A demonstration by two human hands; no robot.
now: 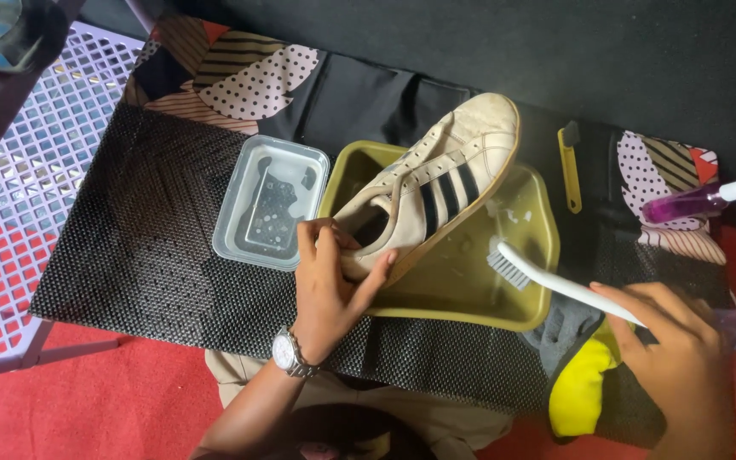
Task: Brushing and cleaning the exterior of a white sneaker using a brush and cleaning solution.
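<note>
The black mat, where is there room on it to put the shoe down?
The widest bare stretch of the black mat lies left of the clear tub, toward the lilac lattice stool. A thin strip runs below the olive basin. Right of the basin it is crowded: yellow scraper, purple spray bottle, grey and yellow cloths.
</note>
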